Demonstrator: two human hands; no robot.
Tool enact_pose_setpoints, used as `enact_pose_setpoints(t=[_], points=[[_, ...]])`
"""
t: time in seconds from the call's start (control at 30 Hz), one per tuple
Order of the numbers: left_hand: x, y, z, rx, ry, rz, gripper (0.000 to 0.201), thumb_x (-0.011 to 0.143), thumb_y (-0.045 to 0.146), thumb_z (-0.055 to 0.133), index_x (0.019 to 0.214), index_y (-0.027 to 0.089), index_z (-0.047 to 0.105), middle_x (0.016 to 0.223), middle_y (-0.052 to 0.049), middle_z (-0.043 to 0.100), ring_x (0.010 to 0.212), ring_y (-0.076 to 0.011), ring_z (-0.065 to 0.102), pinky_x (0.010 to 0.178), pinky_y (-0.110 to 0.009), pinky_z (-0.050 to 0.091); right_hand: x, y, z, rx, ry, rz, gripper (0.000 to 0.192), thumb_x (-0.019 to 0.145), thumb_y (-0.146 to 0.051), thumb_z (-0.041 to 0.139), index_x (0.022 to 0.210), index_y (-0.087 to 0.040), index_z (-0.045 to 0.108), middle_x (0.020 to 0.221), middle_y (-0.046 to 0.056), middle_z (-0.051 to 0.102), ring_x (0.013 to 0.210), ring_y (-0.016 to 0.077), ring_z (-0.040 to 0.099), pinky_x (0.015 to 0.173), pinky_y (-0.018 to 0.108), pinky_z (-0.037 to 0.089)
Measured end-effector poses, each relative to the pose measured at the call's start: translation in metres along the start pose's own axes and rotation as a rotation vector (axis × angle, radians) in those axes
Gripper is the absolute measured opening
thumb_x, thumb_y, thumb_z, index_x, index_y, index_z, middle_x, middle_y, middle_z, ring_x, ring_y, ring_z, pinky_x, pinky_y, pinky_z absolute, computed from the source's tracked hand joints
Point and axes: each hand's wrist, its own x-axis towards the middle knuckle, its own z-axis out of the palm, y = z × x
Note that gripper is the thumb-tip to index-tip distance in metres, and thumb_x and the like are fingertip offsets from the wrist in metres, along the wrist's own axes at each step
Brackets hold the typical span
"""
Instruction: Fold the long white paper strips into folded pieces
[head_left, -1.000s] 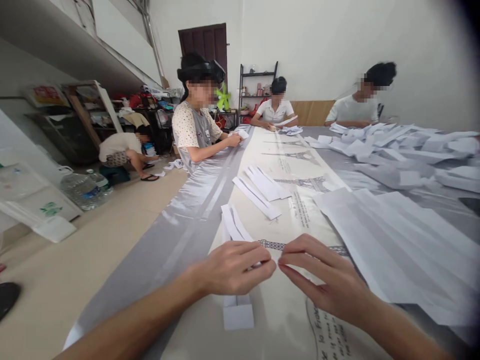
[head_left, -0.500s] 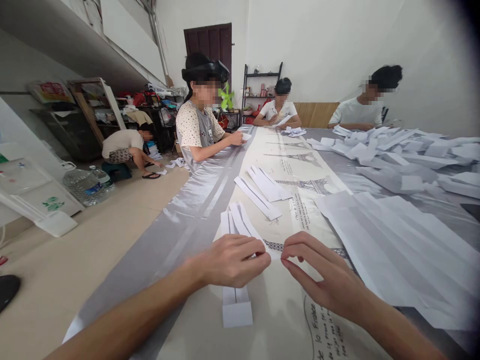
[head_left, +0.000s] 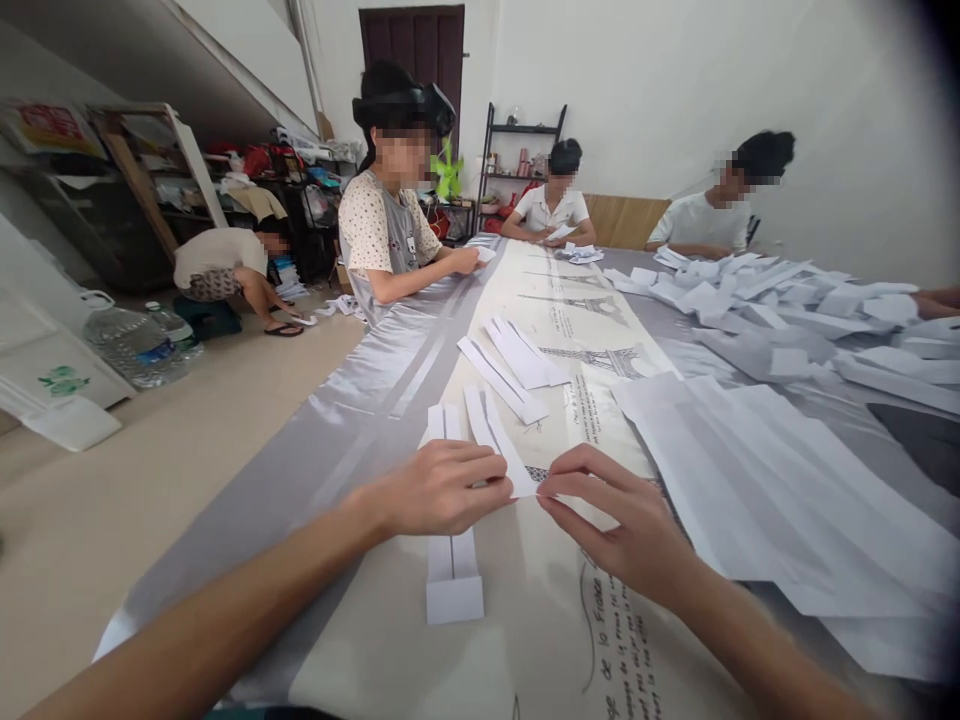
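Observation:
Between my two hands is a folded white paper strip [head_left: 491, 435], its near end pinched. My left hand [head_left: 450, 487] is closed on that end, fingers curled. The thumb and fingertips of my right hand [head_left: 615, 510] pinch the right corner of the same end. Under my left hand and forearm lies another folded paper strip [head_left: 455, 600] with a flap across its near end and a seam down its length. Just beyond, a single folded strip [head_left: 502, 380] and a wider folded paper piece [head_left: 525, 352] rest on the printed tablecloth [head_left: 592, 400].
Large creased paper sheets [head_left: 780, 480] lie on the right, with a heap of folded papers [head_left: 765, 290] behind them. One person [head_left: 390, 220] stands at the table's left side; two others sit at its far end. Another person [head_left: 225, 265] crouches on the floor near water bottles [head_left: 131, 340].
The whole view has shifted slightly. My hands stay together at the strip's near end, and more of that end now shows between my fingers. A hand appears at the far right edge.

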Motion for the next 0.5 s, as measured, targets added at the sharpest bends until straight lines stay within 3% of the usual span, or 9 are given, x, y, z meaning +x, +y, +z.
enact_pose_setpoints(t=[0.33,0.5], points=[[0.0040,0.0034,-0.0015,-0.083,0.051,-0.026,0.018,0.098,0.020,0.060,0.083,0.019,0.051,0.072,0.002,0.055,0.061,-0.0112,0.050,0.055,-0.027,0.038,0.0024,-0.0050,0.0022,0.098,0.066,0.059,0.011,0.093,-0.012,0.064,0.095,-0.021,0.071,0.087,0.004,0.063,0.074,0.0153,0.061,0.060,0.029,0.052],[0.0087,0.0039,-0.0070,-0.083,0.055,0.033,0.023,0.099,0.020,0.058,0.078,0.019,0.049,0.068,0.002,0.053,0.058,-0.0117,0.049,0.055,-0.027,0.038,0.0038,-0.0089,0.0006,0.131,0.072,-0.011,0.018,0.094,-0.010,0.061,0.100,-0.022,0.073,0.089,0.005,0.063,0.077,0.0160,0.062,0.062,0.031,0.054]])
